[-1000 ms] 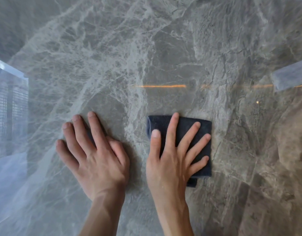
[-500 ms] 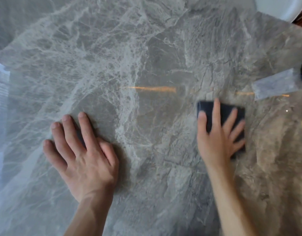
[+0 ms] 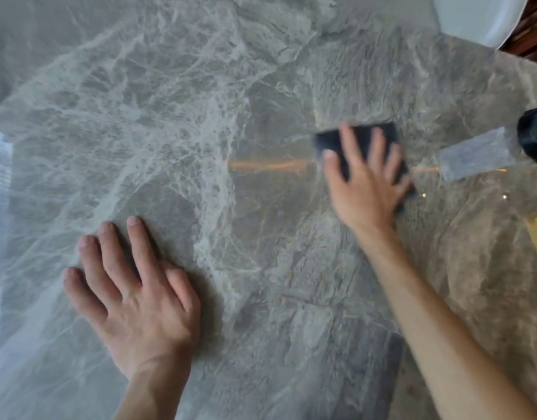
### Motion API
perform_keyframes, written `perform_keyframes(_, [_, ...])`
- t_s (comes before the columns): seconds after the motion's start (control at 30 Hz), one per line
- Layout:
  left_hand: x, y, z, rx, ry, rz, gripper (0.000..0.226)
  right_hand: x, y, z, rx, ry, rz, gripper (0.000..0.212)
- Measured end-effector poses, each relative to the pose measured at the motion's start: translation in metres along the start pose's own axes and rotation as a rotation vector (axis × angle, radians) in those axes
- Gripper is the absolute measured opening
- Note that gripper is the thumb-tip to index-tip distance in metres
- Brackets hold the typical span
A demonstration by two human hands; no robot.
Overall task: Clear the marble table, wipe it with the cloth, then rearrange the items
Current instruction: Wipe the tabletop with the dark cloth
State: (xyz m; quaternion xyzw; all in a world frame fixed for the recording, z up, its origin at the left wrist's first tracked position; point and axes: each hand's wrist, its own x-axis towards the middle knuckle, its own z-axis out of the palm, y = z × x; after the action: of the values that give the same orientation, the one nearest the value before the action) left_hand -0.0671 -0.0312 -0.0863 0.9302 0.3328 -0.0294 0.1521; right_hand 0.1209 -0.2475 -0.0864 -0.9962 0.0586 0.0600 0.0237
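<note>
Marble table point(image 3: 261, 86); blurred cloth point(image 3: 361, 137) under hand point(image 3: 364, 189)

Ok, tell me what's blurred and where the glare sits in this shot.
Head view: the right hand and the cloth are motion-smeared; the left hand is sharp. An orange light streak reflects on the marble table mid-frame; pale window glare washes the left edge.

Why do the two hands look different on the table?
The left hand lies flat on bare marble with nothing under it; the right hand presses on the dark cloth. The left hand looks sharp, while the right hand looks blurred. The left hand sits near the person; the right hand reaches farther out. Both are open, palms down, on the marble table.
</note>
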Motion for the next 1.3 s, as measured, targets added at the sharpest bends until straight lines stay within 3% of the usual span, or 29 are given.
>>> perform_keyframes(0.1, [0.001, -0.001, 0.0, -0.032, -0.014, -0.007, 0.064, -0.063, 0.049, 0.001, 0.035, -0.026, 0.368, 0.056])
perform_keyframes(0.17, [0.0, 0.0, -0.001, -0.041, -0.026, -0.014, 0.064, -0.138, 0.024, 0.011, 0.01, -0.04, 0.405, 0.058])
perform_keyframes(0.27, [0.001, 0.003, -0.003, -0.041, -0.033, -0.013, 0.067, -0.203, -0.054, 0.014, -0.005, -0.052, -0.021, 0.055])
perform_keyframes(0.33, [0.001, 0.002, -0.002, -0.024, -0.025, -0.009, 0.067, -0.177, -0.094, 0.014, 0.024, -0.067, -0.302, 0.051])
perform_keyframes(0.43, [0.001, 0.001, 0.0, -0.007, 0.015, -0.006, 0.064, -0.081, -0.135, 0.018, 0.077, 0.043, -0.494, 0.05])
perform_keyframes(0.5, [0.0, 0.0, 0.004, 0.009, 0.042, 0.014, 0.062, -0.024, -0.135, 0.018, 0.049, 0.053, -0.499, 0.052])
perform_keyframes(0.6, [0.001, -0.003, 0.006, 0.0, 0.063, 0.024, 0.06, 0.028, -0.07, 0.009, 0.02, 0.025, -0.267, 0.053])
perform_keyframes(0.73, [0.001, -0.003, 0.006, -0.012, 0.046, 0.023, 0.061, 0.025, 0.055, -0.006, 0.071, 0.014, 0.495, 0.056])
perform_keyframes(0.8, [0.001, -0.002, 0.006, -0.004, 0.038, 0.021, 0.062, 0.022, 0.054, -0.01, 0.158, -0.056, 0.74, 0.057])
perform_keyframes(0.83, [0.001, -0.001, 0.006, 0.001, 0.037, 0.021, 0.062, 0.022, 0.035, -0.01, 0.176, -0.06, 0.752, 0.057])
perform_keyframes(0.9, [0.0, -0.002, 0.007, 0.009, 0.063, 0.031, 0.062, 0.014, -0.028, -0.001, 0.128, 0.005, 0.543, 0.056])
perform_keyframes(0.97, [-0.002, -0.003, 0.009, 0.028, 0.121, 0.05, 0.059, -0.013, -0.105, 0.012, 0.1, 0.113, 0.154, 0.052])
perform_keyframes(1.03, [-0.002, -0.005, 0.011, 0.056, 0.183, 0.077, 0.056, -0.048, -0.164, 0.02, 0.108, 0.107, -0.259, 0.05])
perform_keyframes(1.13, [-0.003, -0.006, 0.015, 0.074, 0.237, 0.116, 0.054, -0.064, -0.161, 0.02, 0.07, 0.01, -0.722, 0.05])
perform_keyframes(1.2, [-0.002, -0.007, 0.016, 0.05, 0.214, 0.113, 0.055, -0.044, -0.109, 0.014, 0.051, 0.054, -0.782, 0.048])
perform_keyframes(1.23, [-0.003, -0.007, 0.015, 0.035, 0.201, 0.109, 0.055, -0.031, -0.071, 0.012, -0.004, 0.084, -0.678, 0.047])
perform_keyframes(1.3, [-0.004, -0.008, 0.013, 0.022, 0.193, 0.102, 0.055, -0.005, 0.019, 0.005, -0.104, 0.171, -0.225, 0.047])
